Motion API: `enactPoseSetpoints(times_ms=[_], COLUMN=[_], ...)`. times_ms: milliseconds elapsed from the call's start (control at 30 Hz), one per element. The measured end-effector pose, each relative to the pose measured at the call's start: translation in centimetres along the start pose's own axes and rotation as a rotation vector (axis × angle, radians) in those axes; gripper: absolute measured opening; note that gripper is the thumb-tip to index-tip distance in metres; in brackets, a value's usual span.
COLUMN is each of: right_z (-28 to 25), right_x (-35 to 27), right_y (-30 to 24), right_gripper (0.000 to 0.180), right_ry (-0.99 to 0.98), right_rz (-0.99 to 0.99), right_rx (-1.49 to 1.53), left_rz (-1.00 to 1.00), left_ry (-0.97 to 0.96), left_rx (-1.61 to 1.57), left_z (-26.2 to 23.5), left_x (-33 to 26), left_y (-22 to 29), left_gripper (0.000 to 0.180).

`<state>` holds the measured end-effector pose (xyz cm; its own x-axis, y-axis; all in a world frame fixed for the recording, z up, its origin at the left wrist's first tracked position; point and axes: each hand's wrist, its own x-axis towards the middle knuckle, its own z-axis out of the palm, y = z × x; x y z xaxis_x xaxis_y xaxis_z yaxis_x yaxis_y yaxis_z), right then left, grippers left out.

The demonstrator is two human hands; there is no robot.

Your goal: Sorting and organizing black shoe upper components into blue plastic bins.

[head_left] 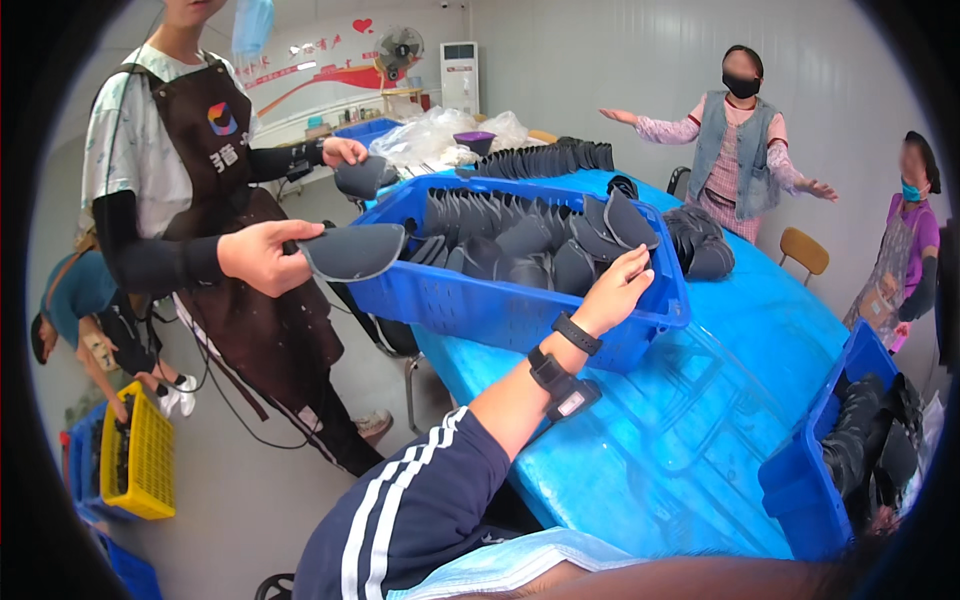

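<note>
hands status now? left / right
Left hand: open, fingers resting on the blue crate rim beside the dark grey pieces, holding nothing.
Right hand: not in view.

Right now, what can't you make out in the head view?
- Left hand: fingertips hidden behind the rim of the blue crate; whether it grips a dark piece is unclear.
- Right hand: not in view.
- Second blue crate: cut off by the fisheye rim at lower right.
- Yellow basket: contents too small.
</note>
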<state>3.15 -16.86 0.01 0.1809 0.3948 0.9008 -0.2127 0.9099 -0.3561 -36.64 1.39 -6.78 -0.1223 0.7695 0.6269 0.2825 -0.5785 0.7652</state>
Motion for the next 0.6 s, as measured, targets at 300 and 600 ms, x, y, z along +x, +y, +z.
enactPoseSetpoints(times_ms=[300, 600], right_z=[5.5, 2.8], right_x=[-2.5, -9.7], right_y=[3.6, 5.9], right_gripper=[0.082, 0.085], right_ry=[-0.445, -1.146], right_rz=[0.643, 1.057], right_rx=[0.348, 0.640], left_rz=[-0.046, -0.553], left_ry=[-0.492, -0.868], left_rx=[-1.481, -1.276], left_z=[9.9, 18.4], left_x=[-6.8, -14.6], left_y=[5.4, 4.5], left_gripper=[0.059, 0.064])
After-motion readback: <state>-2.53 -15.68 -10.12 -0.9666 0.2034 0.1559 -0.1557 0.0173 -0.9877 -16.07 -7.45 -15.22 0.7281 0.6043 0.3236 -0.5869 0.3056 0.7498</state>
